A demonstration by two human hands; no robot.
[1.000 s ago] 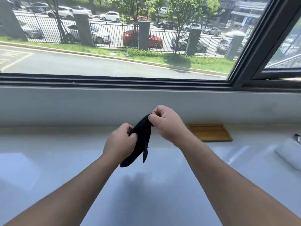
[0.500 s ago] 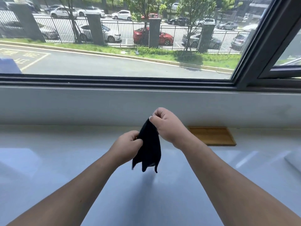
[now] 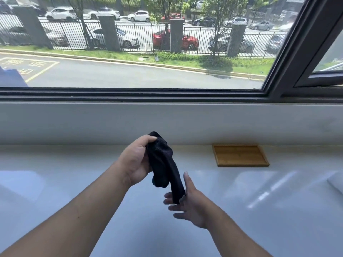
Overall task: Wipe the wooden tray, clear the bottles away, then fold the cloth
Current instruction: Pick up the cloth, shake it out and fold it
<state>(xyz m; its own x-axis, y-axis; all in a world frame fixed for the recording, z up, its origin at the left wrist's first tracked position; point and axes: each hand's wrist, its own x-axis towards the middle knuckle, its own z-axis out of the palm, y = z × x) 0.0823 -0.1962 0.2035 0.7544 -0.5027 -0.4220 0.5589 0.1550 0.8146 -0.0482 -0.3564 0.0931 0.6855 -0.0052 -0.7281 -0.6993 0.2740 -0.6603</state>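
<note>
A black cloth [image 3: 163, 164] hangs bunched in the air above the white counter. My left hand [image 3: 136, 162] grips its upper end, fingers wrapped over the top. My right hand [image 3: 187, 203] is lower, fingers spread, with the cloth's lower end lying against its palm between thumb and fingers. The wooden tray [image 3: 240, 154] lies flat at the back of the counter, to the right of both hands, with nothing on it. No bottles are in view.
The white glossy counter [image 3: 74, 182] runs wide under the hands. A grey wall ledge [image 3: 167, 121] and dark window frame [image 3: 130, 93] stand behind it. A white object [image 3: 336, 182] shows at the right edge.
My right hand let go of the cloth's top and dropped below it, opening. My left hand rose and now holds the top end; the cloth hangs longer.
</note>
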